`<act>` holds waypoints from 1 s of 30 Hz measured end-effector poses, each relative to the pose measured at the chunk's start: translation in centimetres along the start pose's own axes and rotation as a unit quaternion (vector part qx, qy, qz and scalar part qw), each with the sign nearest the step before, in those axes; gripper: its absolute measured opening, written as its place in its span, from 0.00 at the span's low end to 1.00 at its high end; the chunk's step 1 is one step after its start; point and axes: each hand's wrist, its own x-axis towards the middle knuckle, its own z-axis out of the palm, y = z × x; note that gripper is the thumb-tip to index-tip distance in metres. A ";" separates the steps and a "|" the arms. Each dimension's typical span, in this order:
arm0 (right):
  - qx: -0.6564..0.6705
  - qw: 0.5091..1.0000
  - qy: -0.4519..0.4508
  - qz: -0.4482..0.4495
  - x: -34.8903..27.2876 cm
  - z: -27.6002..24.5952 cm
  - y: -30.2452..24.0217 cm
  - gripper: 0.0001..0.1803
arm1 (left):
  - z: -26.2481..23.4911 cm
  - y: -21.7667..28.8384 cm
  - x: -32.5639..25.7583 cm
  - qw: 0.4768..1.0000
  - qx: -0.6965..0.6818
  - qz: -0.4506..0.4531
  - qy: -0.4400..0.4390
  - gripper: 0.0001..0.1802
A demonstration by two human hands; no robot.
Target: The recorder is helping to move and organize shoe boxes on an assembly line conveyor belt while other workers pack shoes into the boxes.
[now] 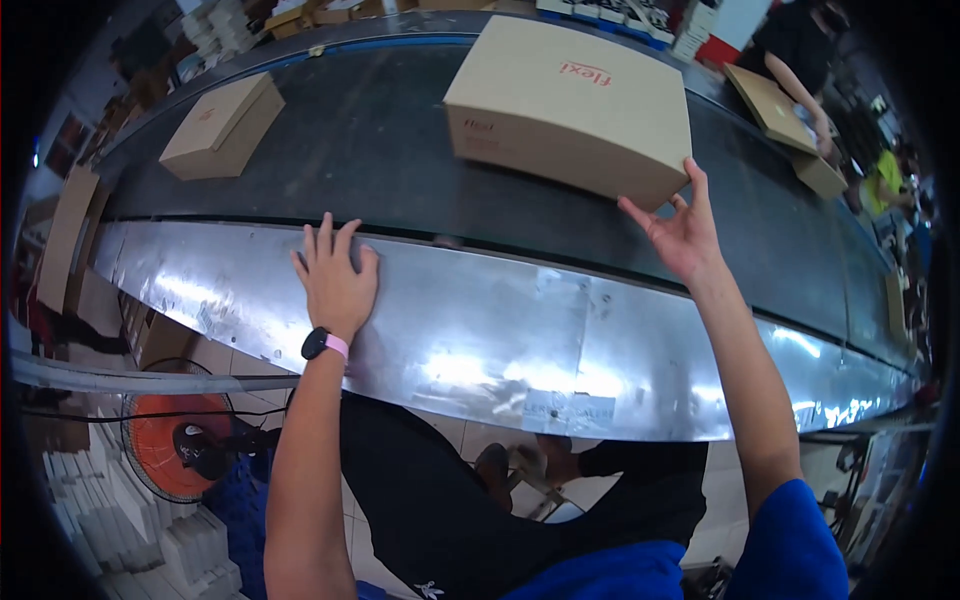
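Note:
A large closed brown cardboard box [570, 110] with red print stands on the dark conveyor belt [370, 150], ahead and right of centre. My right hand [680, 225] is at its near right corner, thumb and fingers spread around the edge. The fingers behind the corner are partly hidden. My left hand [335, 275], with a dark watch on a pink strap at the wrist, lies flat with fingers apart on the shiny metal ledge [450, 320] along the belt. It holds nothing.
A smaller cardboard box [225, 125] sits on the belt at the far left. Another person [800, 60] handles an open cardboard box [775, 105] at the far right. Below the ledge on the left is an orange fan [165, 450], with stacked white pieces [95, 510] beside it.

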 end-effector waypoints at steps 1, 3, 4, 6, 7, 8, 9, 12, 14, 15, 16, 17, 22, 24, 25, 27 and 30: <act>0.003 1.000 -0.007 0.001 2.3 1.3 0.0 0.63 | -0.3 0.0 -0.1 1.000 0.001 -0.009 0.005 0.26; -0.013 1.000 -0.015 -0.014 7.2 3.3 -0.1 0.65 | -0.6 0.5 -0.1 1.000 -0.015 -0.007 -0.001 0.24; -0.028 0.999 -0.016 -0.030 9.9 4.1 0.2 0.65 | -0.4 0.6 -0.1 1.000 -0.026 -0.008 0.012 0.22; -0.043 0.998 -0.015 -0.049 14.7 5.3 0.2 0.65 | -0.1 0.7 -0.1 1.000 -0.026 -0.010 0.012 0.22; -0.057 0.996 -0.032 -0.060 16.9 6.3 0.0 0.64 | 0.1 0.8 0.0 1.000 -0.024 -0.009 0.006 0.23; -0.067 0.995 -0.047 -0.065 18.9 7.1 0.3 0.63 | -0.2 0.7 0.1 0.999 -0.029 -0.010 0.009 0.22; -0.066 0.995 -0.046 -0.065 20.5 8.0 0.5 0.63 | -0.2 0.8 0.1 0.999 -0.030 -0.009 0.008 0.22; -0.073 0.995 -0.032 -0.058 24.7 11.2 2.2 0.57 | -0.8 0.7 0.2 1.000 -0.021 -0.022 0.001 0.22; -0.073 0.995 -0.043 -0.058 26.6 12.5 2.7 0.59 | -0.7 0.9 0.4 1.000 -0.024 -0.020 -0.002 0.22; -0.073 0.994 -0.052 -0.058 27.3 12.9 2.9 0.62 | -0.6 1.1 0.5 0.999 -0.028 -0.018 -0.007 0.22; -0.073 0.994 -0.054 -0.059 28.0 13.2 3.2 0.62 | -0.6 1.3 0.6 0.999 -0.033 -0.018 -0.009 0.21; -0.074 0.993 -0.062 -0.070 28.4 13.9 4.0 0.61 | -0.6 1.2 0.6 0.999 -0.031 -0.018 -0.007 0.21; -0.103 0.991 -0.049 -0.072 29.9 16.9 5.1 0.53 | -0.8 1.0 0.6 0.999 -0.034 -0.019 -0.011 0.21; -0.098 0.993 -0.031 -0.054 30.5 17.5 5.3 0.53 | -0.9 1.0 0.4 0.999 -0.035 -0.019 -0.011 0.21; -0.100 0.993 -0.030 -0.051 30.5 17.4 5.5 0.53 | -1.0 1.1 0.5 0.999 -0.034 -0.019 -0.011 0.21; -0.097 0.994 -0.037 -0.047 30.8 17.3 5.6 0.53 | -0.9 1.2 0.6 0.999 -0.033 -0.019 -0.008 0.21; -0.142 0.989 -0.022 -0.039 30.9 17.3 5.1 0.58 | -0.7 1.1 0.6 0.999 -0.045 -0.013 0.001 0.21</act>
